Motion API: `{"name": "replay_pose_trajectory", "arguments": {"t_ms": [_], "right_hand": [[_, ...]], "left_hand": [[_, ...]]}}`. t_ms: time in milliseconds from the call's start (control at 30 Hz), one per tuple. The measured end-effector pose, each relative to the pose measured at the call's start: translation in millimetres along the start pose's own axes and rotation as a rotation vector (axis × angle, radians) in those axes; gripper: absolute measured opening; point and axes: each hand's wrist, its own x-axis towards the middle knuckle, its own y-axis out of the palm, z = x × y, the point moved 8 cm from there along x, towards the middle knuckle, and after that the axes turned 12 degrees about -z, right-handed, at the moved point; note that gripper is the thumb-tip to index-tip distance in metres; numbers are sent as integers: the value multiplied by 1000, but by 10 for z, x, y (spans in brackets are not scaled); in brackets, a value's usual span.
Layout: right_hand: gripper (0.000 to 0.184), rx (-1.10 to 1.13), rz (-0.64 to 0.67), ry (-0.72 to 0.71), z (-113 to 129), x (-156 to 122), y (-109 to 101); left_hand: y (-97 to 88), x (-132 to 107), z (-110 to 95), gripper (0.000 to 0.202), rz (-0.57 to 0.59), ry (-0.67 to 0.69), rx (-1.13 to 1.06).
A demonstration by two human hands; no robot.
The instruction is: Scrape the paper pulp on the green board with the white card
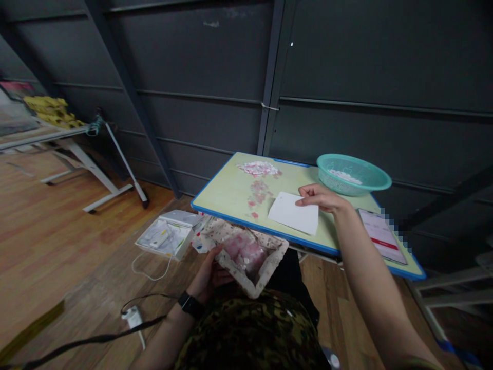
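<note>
Currently the right hand (321, 198) is over the bench (227, 192), its grip pinched shut on the far edge of a white card (293, 214) that lies flat near the bench's front rim. The left hand (210, 275) sits below that rim, its grip clamped on the side of a battered white foam tray (271, 264) holding pink pieces. A teal basket (352, 174) stands at the bench's far right corner.

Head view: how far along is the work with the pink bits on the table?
Looks partway. Done: pink bits already lie in the box. In hand: the left hand holds that box at the table edge, and the right hand grips a white card lying on the table. Left: a pile of pink and white bits and a trail of scraps lie on it.
</note>
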Motion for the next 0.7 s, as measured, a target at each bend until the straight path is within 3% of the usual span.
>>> {"name": "replay_pose_trajectory", "arguments": {"t_ms": [100,333,567,700], "right_hand": [[49,-6,44,-17,19,10,104],[49,39,-5,23,-33,36,-8],[46,92,170,37,-57,53,434],[46,148,36,31,-57,102,265]], "left_hand": [[12,8,33,33,24,-5,5],[19,-3,35,31,29,0,6],[8,0,17,30,6,3,-2],[13,-11,5,29,23,1,-7]]}}
